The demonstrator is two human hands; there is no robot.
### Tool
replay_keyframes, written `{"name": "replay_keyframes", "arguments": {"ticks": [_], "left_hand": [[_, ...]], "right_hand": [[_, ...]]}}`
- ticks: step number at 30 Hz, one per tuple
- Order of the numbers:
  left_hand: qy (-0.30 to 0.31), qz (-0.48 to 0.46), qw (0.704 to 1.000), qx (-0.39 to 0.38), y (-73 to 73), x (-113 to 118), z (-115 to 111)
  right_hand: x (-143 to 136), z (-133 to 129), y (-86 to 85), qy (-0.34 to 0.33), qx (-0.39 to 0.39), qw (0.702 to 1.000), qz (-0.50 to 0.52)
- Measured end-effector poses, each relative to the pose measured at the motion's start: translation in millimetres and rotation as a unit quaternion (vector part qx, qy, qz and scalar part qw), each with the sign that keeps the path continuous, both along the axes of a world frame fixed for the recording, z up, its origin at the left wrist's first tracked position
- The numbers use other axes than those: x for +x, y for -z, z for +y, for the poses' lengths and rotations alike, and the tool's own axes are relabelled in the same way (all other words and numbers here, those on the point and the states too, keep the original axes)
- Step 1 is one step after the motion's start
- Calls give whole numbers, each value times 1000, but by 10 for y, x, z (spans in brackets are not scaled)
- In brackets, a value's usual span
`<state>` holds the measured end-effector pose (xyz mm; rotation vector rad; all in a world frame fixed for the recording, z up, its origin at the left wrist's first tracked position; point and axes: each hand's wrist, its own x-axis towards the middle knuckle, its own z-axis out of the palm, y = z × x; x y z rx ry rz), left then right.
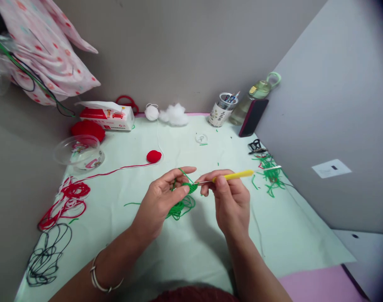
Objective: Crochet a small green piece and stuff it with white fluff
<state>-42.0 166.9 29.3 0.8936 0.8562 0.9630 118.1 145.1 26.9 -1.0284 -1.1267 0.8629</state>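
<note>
A small green crocheted piece (191, 187) is pinched between the thumb and fingers of my left hand (161, 197), and a green strand loops over its raised index finger. My right hand (231, 199) grips a crochet hook (237, 175) by its yellow handle. The hook's thin metal tip points left and meets the green piece. Beneath my left hand, a loose bundle of green yarn (181, 208) lies on the pale cloth. Just beyond the hands sits a small red ball-like piece (153, 157).
Red and white yarn (73, 197) and black cord (48, 256) lie left. Behind stand a tissue box (116, 119), plastic tub (87, 157), white stuffing (175, 115), pen can (222, 111), bottle (246, 102) and phone (253, 118). Green scraps (271, 172) lie right.
</note>
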Motion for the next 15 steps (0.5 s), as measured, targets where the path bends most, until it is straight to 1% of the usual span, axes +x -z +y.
{"name": "replay_keyframes", "arguments": {"ticks": [3, 6, 8, 10, 15], "left_hand": [[-22, 50, 998, 41, 1, 12, -23], [-57, 88, 992, 65, -12, 39, -45], [-78, 104, 989, 73, -29, 58, -53], [-92, 112, 986, 81, -48, 71, -57], [-122, 121, 980, 103, -57, 108, -92]], "right_hand": [[-12, -59, 15, 40, 56, 989, -127], [-13, -93, 63, 55, 138, 961, -235], [-11, -97, 94, 55, 179, 948, -257], [-8, -94, 113, 54, 199, 944, -257], [-5, -92, 144, 53, 201, 946, -250]]}}
